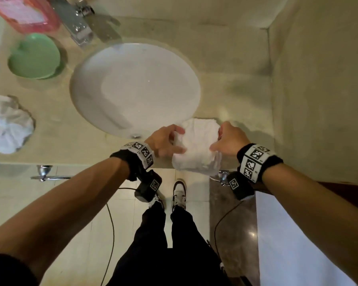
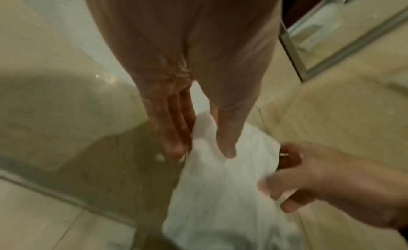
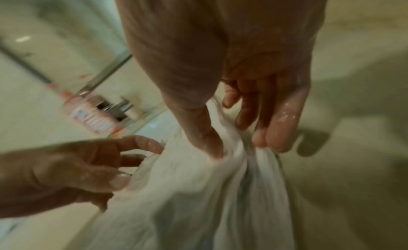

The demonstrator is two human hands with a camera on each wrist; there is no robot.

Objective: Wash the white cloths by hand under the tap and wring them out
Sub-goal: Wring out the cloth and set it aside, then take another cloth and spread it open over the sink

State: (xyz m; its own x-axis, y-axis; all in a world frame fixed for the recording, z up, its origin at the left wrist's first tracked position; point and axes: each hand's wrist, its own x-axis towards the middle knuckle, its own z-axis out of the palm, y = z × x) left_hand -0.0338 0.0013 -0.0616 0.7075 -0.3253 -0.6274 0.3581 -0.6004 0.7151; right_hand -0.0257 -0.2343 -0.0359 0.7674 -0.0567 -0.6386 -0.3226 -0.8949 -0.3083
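Left hand and right hand pinching white cloth edges, frame centre, beside sink. Advice: keeping grips firm, carrying cloth under tap upper left.

No text can be read: the label on the pink bottle at far left is blurred, and the wristbands bear only black-and-white square markers.
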